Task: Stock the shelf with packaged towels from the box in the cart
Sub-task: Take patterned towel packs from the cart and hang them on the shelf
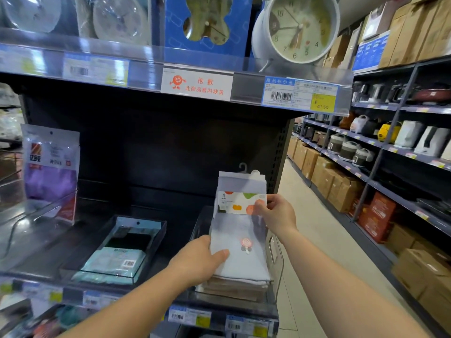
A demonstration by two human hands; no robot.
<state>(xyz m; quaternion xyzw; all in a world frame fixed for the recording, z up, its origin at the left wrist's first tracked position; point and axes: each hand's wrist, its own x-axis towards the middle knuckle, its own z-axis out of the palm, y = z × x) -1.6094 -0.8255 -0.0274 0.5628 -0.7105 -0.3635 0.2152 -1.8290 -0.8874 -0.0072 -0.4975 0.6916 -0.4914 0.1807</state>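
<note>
A pale lilac packaged towel (240,240) with a lollipop patch and a fruit-print paper band lies on top of a stack of towels (234,286) in a clear tray (202,225) at the right end of the dark shelf (102,230). My left hand (202,259) grips the towel's lower left edge, thumb on top. My right hand (274,215) pinches the right end of the paper band. Neither the cart nor the box is in view.
A second clear tray (156,240) left of the stack holds a mint-green packaged towel (112,264). A purple packaged cloth (52,174) stands upright at the far left. Clocks (296,28) sit on the shelf above. An aisle (314,223) with appliance shelves and cartons runs to the right.
</note>
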